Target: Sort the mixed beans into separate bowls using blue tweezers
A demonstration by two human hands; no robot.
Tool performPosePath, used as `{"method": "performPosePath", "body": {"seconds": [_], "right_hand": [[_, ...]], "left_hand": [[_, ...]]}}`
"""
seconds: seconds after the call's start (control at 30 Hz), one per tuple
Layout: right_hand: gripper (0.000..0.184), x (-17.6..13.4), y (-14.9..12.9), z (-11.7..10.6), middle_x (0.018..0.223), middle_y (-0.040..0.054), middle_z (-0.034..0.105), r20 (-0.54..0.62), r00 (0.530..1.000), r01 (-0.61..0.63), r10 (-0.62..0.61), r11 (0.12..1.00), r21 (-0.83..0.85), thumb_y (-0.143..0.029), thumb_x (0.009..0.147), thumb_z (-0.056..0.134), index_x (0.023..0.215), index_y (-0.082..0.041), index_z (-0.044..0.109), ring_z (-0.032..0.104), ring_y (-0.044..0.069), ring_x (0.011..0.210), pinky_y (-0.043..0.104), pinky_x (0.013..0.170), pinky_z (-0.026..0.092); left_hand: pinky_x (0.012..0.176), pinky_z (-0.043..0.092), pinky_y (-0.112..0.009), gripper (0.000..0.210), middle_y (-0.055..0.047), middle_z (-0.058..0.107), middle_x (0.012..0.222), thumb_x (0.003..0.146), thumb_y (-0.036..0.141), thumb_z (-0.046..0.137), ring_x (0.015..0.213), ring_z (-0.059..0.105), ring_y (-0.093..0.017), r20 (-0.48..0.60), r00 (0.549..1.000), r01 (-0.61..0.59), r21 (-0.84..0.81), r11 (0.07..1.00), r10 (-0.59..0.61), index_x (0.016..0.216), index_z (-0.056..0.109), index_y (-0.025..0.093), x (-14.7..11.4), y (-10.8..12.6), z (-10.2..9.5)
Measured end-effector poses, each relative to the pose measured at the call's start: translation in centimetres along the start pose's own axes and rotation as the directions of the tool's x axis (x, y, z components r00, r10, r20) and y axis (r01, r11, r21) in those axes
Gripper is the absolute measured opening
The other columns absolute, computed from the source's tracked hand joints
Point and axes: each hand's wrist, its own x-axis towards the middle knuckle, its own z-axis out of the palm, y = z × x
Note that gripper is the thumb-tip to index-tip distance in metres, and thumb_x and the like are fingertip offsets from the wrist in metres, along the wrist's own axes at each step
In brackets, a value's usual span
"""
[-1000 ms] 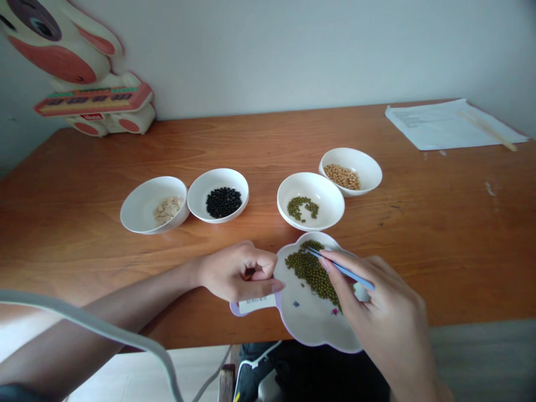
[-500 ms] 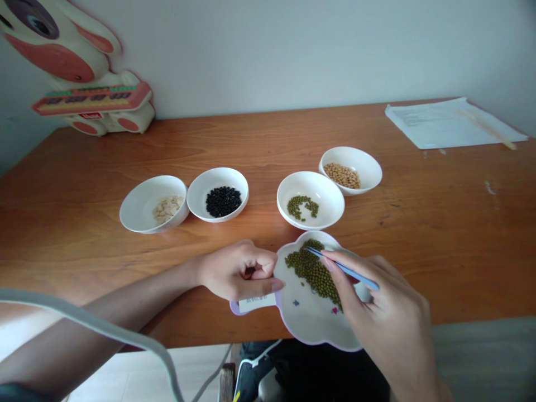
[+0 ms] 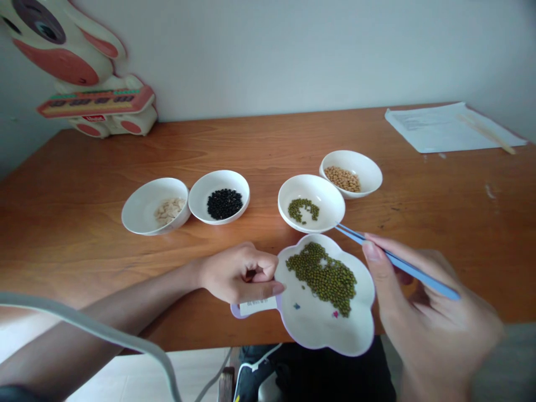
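Note:
My left hand point(image 3: 240, 273) is closed at the left edge of a white flower-shaped plate point(image 3: 301, 329), its thumb over the rim beside the labelled handle. Green mung beans point(image 3: 324, 279) lie spread across the plate's upper part. In my right hand point(image 3: 431, 318) is a pair of blue tweezers point(image 3: 419, 272), pinched between thumb and fingers. Their tips point left, by the front right rim of a white bowl point(image 3: 329, 198) that holds some mung beans. Whether a bean sits between the tips is too small to tell.
Left of it stand a bowl point(image 3: 200, 195) of black beans and a bowl point(image 3: 138, 206) of pale flat pieces. A bowl point(image 3: 372, 170) of tan beans is behind. Paper point(image 3: 439, 128) with a stick, a toy keyboard figure point(image 3: 100, 103) and a grey cable point(image 3: 104, 330) also show.
My right hand has moved right with the tweezers, their tips leaving the beans on the plate for the side of the mung bean bowl. My left hand stays on the plate.

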Motion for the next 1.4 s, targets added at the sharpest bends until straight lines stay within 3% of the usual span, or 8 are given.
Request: {"method": "performPosePath", "body": {"seconds": [0.23,0.37,0.53,1.27,1.4], "right_hand": [[0.019,-1.9,0.8,-0.5,0.094,0.0019,0.078,0.207,0.972,0.097,-0.11,0.993,0.074,-0.023,0.092,0.073,0.111,-0.026,0.076,0.073,0.016,0.078,0.028,0.07,0.058],[0.016,-1.9,0.7,-0.1,0.09,0.0016,0.078,0.229,0.967,0.105,-0.112,0.994,0.043,-0.026,0.094,0.072,0.109,-0.025,0.077,0.071,0.013,0.071,0.025,0.062,0.055],[0.015,-1.4,0.5,0.2,0.09,0.0011,0.079,0.26,0.955,0.144,-0.145,0.989,0.023,-0.026,0.096,0.068,0.109,-0.025,0.076,0.071,0.013,0.071,0.026,0.067,0.057],[0.017,-1.6,0.7,0.3,0.089,-0.0008,0.077,0.265,0.954,0.13,-0.138,0.99,0.048,-0.023,0.095,0.07,0.111,-0.027,0.076,0.071,0.012,0.074,0.025,0.071,0.057],[0.019,-1.5,0.2,-0.5,0.091,-0.0005,0.078,0.199,0.975,0.085,-0.097,0.994,0.065,-0.023,0.093,0.073,0.111,-0.029,0.076,0.073,0.014,0.076,0.026,0.069,0.057]], "left_hand": [[0.044,0.026,-0.02,0.043,0.009,0.035,0.058,0.096,0.024,0.062,0.05,0.031,-0.006,0.0,1.0,0.024,-0.015,1.0,-0.024,0.065,0.032,0.022,-0.1,-0.2,0.0],[0.044,0.025,-0.02,0.043,0.009,0.034,0.057,0.095,0.024,0.063,0.049,0.03,-0.006,-0.001,0.999,0.032,-0.019,0.999,-0.032,0.065,0.032,0.022,-0.1,-0.1,0.0],[0.043,0.024,-0.019,0.043,0.009,0.034,0.057,0.095,0.023,0.062,0.049,0.03,-0.006,-0.003,1.0,0.027,-0.006,1.0,-0.027,0.065,0.031,0.022,0.0,0.1,0.0],[0.043,0.024,-0.019,0.043,0.01,0.033,0.058,0.095,0.021,0.062,0.049,0.03,-0.005,-0.005,1.0,0.013,-0.01,1.0,-0.013,0.065,0.031,0.022,0.0,0.1,0.0],[0.044,0.026,-0.019,0.043,0.009,0.035,0.058,0.095,0.021,0.063,0.05,0.031,-0.005,-0.005,1.0,0.008,-0.007,1.0,-0.008,0.065,0.032,0.022,-0.1,-0.1,0.0]]}}
